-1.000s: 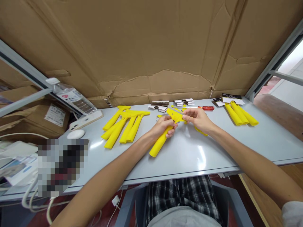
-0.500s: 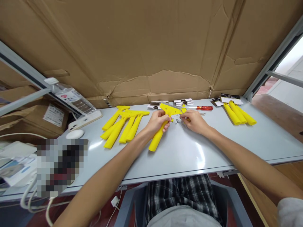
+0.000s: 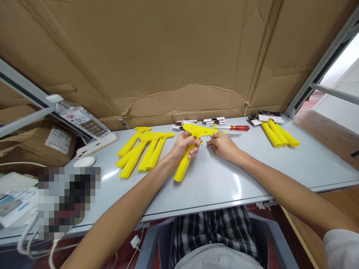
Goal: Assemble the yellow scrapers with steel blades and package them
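Note:
My left hand (image 3: 187, 144) is wrapped round the handle of a yellow scraper (image 3: 182, 167), whose wide head with small holes points away from me. A thin blade edge shows along the head's far side. My right hand (image 3: 224, 146) is just right of the scraper, its fingertips pinched low over small dark screws (image 3: 206, 145) on the table. What those fingers hold, if anything, is too small to make out. Behind the right hand lie a screwdriver (image 3: 239, 127) with a red handle and a few thin metal blades (image 3: 233, 135).
Several yellow scraper handles (image 3: 130, 162) lie at the left on the white table (image 3: 218, 186). Three carded yellow scrapers (image 3: 276, 135) lie at the right. White packs (image 3: 214, 121) stand by the cardboard (image 3: 179, 67). A bottle (image 3: 81, 117), a phone (image 3: 98, 145) and a mouse (image 3: 84, 161) are leftward.
The view has shifted slightly. My right fingertips have come down a little toward the screws, and the scraper in my left hand has turned slightly.

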The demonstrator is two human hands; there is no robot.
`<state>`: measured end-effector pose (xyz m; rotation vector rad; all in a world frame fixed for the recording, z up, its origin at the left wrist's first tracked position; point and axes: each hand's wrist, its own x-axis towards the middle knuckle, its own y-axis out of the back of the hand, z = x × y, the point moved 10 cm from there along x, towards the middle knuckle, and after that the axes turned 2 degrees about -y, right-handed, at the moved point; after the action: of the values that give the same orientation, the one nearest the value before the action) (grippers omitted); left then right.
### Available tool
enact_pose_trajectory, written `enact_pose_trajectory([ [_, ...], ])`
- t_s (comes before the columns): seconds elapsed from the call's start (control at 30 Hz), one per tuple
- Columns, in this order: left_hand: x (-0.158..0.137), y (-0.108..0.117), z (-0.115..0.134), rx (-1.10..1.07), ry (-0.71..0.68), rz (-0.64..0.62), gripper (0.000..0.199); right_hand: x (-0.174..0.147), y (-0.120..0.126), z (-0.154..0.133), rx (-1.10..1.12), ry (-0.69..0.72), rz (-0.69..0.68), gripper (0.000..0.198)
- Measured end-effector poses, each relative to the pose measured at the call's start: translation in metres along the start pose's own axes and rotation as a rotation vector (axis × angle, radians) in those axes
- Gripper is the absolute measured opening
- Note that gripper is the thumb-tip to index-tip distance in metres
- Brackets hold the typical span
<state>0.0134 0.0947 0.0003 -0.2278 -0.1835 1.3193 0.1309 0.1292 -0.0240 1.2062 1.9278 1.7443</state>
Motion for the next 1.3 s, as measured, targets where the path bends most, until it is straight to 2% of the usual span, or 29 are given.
enact_pose_trajectory([
  [0.23, 0.000, -0.002, -0.001, -0.032, 0.000, -0.040, 0.016, 0.000, 0.002, 0.009, -0.019, -0.057, -0.050, 0.027],
  [0.37, 0.000, -0.002, -0.001, -0.022, 0.003, -0.026, 0.015, 0.000, 0.011, 0.017, 0.013, -0.089, -0.014, 0.024],
  [0.43, 0.001, -0.001, 0.000, -0.027, -0.005, -0.015, 0.016, -0.001, 0.027, 0.023, 0.099, -0.123, 0.085, 0.023],
  [0.57, 0.001, -0.003, -0.008, -0.012, 0.018, -0.036, 0.016, -0.010, 0.067, 0.043, 0.445, -0.244, 0.408, 0.019],
  [0.67, 0.002, -0.007, -0.016, 0.006, 0.041, -0.050, 0.016, -0.016, 0.074, 0.047, 0.708, -0.286, 0.511, 0.026],
  [0.73, 0.002, -0.007, -0.020, 0.009, 0.039, -0.049, 0.016, -0.015, 0.070, 0.039, 0.820, -0.252, 0.503, 0.030],
  [0.87, 0.004, -0.006, -0.023, 0.005, 0.023, -0.048, 0.015, -0.010, 0.057, 0.022, 0.903, -0.176, 0.389, 0.031],
  [1.3, 0.003, -0.005, -0.021, 0.052, 0.022, -0.024, 0.014, -0.008, 0.043, 0.018, 0.863, -0.159, 0.267, 0.026],
])
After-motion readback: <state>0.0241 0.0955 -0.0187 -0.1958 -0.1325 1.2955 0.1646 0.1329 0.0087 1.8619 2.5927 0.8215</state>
